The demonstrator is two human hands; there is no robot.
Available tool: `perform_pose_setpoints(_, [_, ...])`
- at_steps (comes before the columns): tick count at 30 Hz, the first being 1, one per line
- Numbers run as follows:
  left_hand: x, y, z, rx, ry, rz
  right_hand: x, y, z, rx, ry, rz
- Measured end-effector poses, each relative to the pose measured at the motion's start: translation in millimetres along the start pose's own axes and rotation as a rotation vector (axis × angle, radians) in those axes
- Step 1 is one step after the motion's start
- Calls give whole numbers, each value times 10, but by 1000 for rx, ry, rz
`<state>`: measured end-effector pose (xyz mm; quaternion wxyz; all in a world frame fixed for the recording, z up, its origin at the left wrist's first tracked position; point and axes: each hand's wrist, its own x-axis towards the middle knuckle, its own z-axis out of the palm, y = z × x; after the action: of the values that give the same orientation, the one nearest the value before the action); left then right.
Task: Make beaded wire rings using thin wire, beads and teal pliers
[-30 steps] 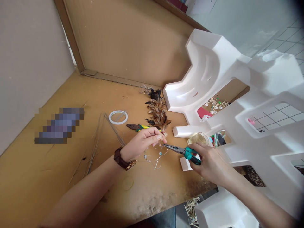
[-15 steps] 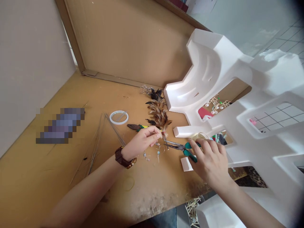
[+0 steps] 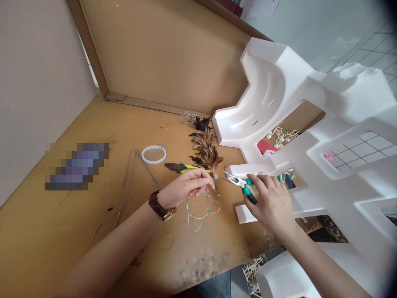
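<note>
Pinched in my left hand [image 3: 194, 182] is a beaded wire ring [image 3: 201, 217], a thin loop with small pale-blue and pinkish beads and loose wire ends sticking out. The loop hangs below my fingers over the table. My right hand [image 3: 273, 200] grips the green-handled long-nose pliers [image 3: 238, 182]. Their jaws are parted and point left, a short way from my left fingertips, with nothing visible between them. Behind my left hand lie a second pair of pliers [image 3: 176, 167] with yellow-green handles and a bundle of brown and black feathers [image 3: 205, 145].
A white tape roll [image 3: 154, 154] and several thin wires [image 3: 124, 186] lie on the wooden table [image 3: 149, 256]. A white moulded frame with openings [image 3: 294, 157] stands close on the right. Cardboard [image 3: 167, 54] walls the back. A blurred-out object [image 3: 79, 165] lies left.
The pliers have drawn back from my left fingers, and their jaws have spread and turned. The beaded ring now hangs in fuller view below my left hand.
</note>
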<state>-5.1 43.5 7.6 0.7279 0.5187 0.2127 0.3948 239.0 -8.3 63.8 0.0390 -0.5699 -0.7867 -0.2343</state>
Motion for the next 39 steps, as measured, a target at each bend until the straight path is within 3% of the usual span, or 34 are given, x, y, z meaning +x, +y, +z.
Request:
perform_pose_setpoints(3, [-25,39,-1,-75,-74,86,-63,-65,243,173,-289,114])
perform_pose_setpoints(6, [-41,35,-5,-162,-147,114,-247,-300,539,272,-473,68])
perform_pose_setpoints(11, [-40,-16,15,-290,-150,134,-431,-786,811,255,-465,-9])
perform_pose_setpoints(14, [-36,-10,47,-325,-107,133,-398,-902,848,283,-429,2])
perform_pose_setpoints(20, [-25,7,71,-347,-8,110,-229,-743,781,512,-344,-3])
perform_pose_setpoints(24, [-10,-13,75,-354,43,129,-58,-568,569,1023,-267,266])
perform_pose_setpoints(27, [-2,-23,97,-334,92,143,39,-547,377,1519,-420,417])
perform_pose_setpoints(31, [3,-46,112,-239,136,154,93,-605,217,1944,-568,510])
perform_pose_setpoints(34, [7,-68,110,-91,176,202,102,-600,178,2057,-637,541])
perform_pose_setpoints(39, [-9,-16,136,239,247,242,112,-507,174,1960,-536,628])
